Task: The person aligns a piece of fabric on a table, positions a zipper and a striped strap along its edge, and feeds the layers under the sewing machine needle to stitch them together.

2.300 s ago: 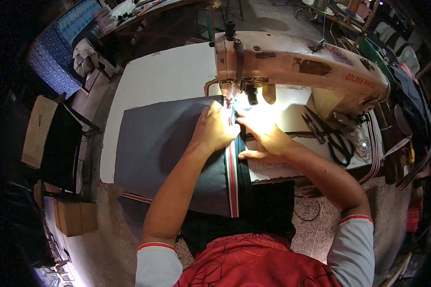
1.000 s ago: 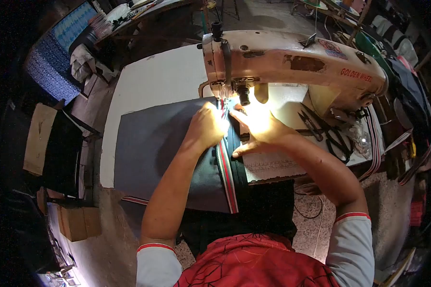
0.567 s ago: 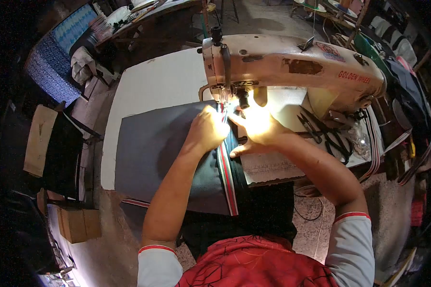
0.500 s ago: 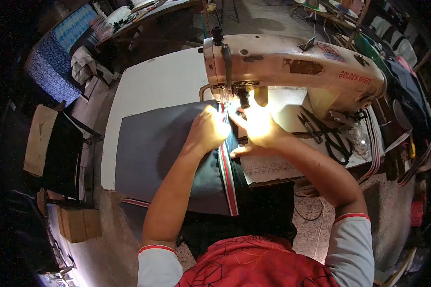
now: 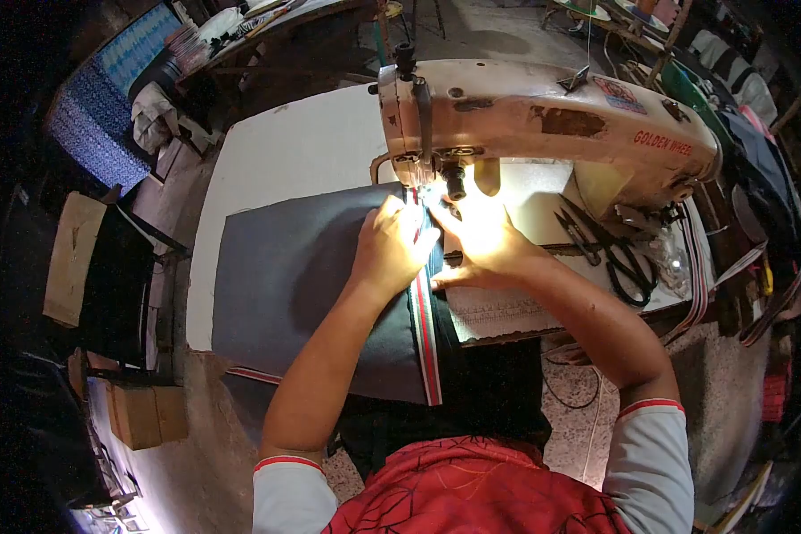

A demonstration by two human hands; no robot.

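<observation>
A grey fabric piece (image 5: 276,276) lies on the sewing machine's white table, left of the needle. Along its right edge runs a striped tape (image 5: 428,347) in red, white and dark, leading up under the presser foot. My left hand (image 5: 390,249) is closed on the striped tape just in front of the foot, its fingers curled and the thumb lying across the tape. My right hand (image 5: 488,245) rests flat to the right of the tape, fingers stretched out and thumb apart, touching the dark edge beside it. Lamp glare washes out its fingers. The sewing machine (image 5: 543,116) stands over both hands.
Black scissors (image 5: 627,267) and a smaller pair of snips (image 5: 578,236) lie right of my right hand. More striped tape (image 5: 696,276) hangs over the table's right side. A chair (image 5: 98,267) and a cardboard box (image 5: 147,414) stand on the left.
My left hand has shifted slightly, its thumb now lying further over the tape. The fabric and tape have barely moved. My right hand stays in nearly the same place.
</observation>
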